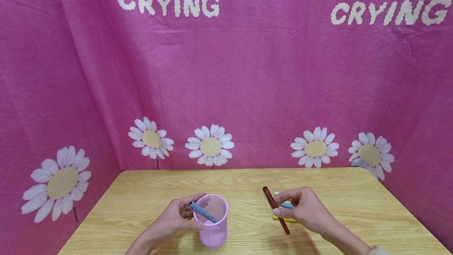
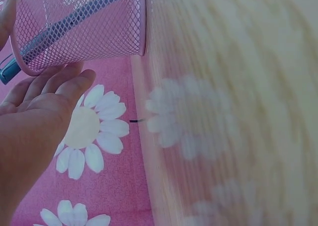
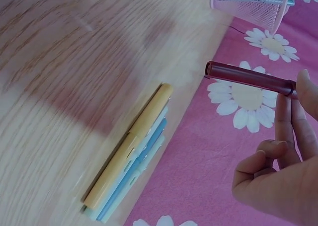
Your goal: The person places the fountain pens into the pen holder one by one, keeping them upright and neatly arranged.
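A pink mesh pen cup (image 1: 214, 236) stands upright on the table with one blue-grey pen (image 1: 205, 213) leaning inside it. My left hand (image 1: 172, 218) holds the cup from its left side, thumb at the front near the rim and fingers behind. To the right, my right hand (image 1: 310, 211) pinches a dark red pen (image 3: 248, 78) between thumb and fingertips, tilted above the tabletop. Below that hand lie several pens side by side: a yellow pen (image 3: 130, 145), a blue pen (image 3: 160, 130) and pale green ones, partly hidden by the hand in the head view.
The light wood table (image 1: 244, 182) has its back edge close to a pink cloth (image 1: 255, 89) printed with daisies and white lettering. The same cloth hangs along both sides. A sleeve cuff (image 1: 378, 251) shows at my right wrist.
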Motion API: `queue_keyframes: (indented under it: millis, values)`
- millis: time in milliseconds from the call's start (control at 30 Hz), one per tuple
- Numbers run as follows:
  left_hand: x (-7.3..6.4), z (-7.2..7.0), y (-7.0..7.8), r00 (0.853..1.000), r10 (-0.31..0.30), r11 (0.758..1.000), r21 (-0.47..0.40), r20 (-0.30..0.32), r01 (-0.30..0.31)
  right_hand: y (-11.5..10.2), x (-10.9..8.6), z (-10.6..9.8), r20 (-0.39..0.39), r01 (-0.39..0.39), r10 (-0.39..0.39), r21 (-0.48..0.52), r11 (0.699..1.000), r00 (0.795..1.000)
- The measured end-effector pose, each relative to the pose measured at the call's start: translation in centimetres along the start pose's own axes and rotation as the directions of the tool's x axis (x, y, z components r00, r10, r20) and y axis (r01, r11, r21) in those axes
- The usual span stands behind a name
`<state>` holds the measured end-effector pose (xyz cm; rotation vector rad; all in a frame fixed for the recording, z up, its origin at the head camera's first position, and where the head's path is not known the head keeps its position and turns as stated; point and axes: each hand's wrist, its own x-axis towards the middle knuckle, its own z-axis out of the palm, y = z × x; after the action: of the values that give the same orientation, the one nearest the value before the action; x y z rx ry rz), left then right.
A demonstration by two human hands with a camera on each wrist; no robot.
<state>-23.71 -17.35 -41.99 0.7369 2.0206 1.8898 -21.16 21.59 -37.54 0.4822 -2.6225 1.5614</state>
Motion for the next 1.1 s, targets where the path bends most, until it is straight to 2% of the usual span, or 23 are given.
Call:
queue_keyframes:
  millis: [567,833,1100]
  values:
    - [0.0,0.0,-0.1,1.000,0.005,1.000,0.002,-0.003,-0.005,-1.9,1.1,1.6,-0.011,0.037,-0.036,0.108,0.993,0.999]
    - [0.0,0.1,0.1,1.000,-0.008,1.000,-0.004,-0.009,0.007,-2.9,1.6,2.3,-0.042,0.019,-0.015,0.114,0.993,0.999]
    - [-0.1,0.1,0.1,1.000,-0.002,1.000,-0.008,-0.007,0.002,-4.4,2.0,3.5,-0.086,-0.008,0.022,0.165,0.986,0.996]
